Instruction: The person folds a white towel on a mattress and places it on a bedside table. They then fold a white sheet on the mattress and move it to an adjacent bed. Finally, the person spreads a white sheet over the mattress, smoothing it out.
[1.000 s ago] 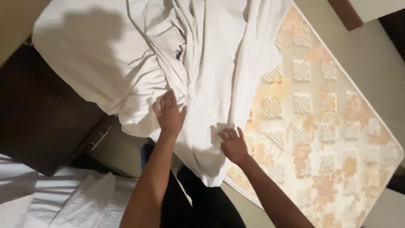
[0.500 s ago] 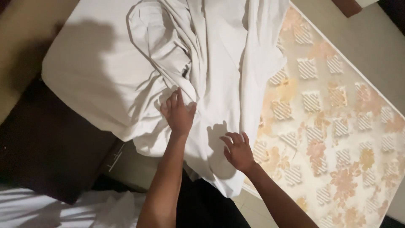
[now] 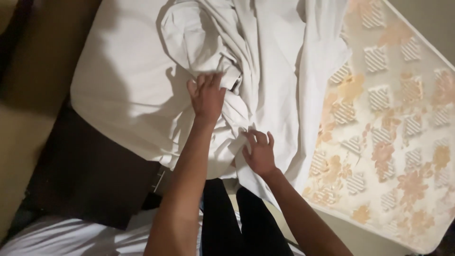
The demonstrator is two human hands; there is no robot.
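Note:
A rumpled white bed sheet (image 3: 265,61) lies bunched over a bare mattress (image 3: 403,118) with a pale orange floral and striped-square pattern. My left hand (image 3: 207,97) reaches into the bunched folds near the sheet's middle, fingers curled around a ridge of cloth. My right hand (image 3: 259,152) rests lower on the sheet near its front edge, fingers spread and pinching a fold. Both forearms stretch up from the bottom of the view.
A white pillow or padded sheet part (image 3: 123,95) lies at the left over a dark wooden piece of furniture (image 3: 90,175). More white linen (image 3: 71,237) lies at the bottom left. My dark trousers (image 3: 237,223) show below the mattress edge.
The view has shifted so the sheet sits lower and closer. My left hand moved up into the bunched folds; my right hand followed upward along the sheet.

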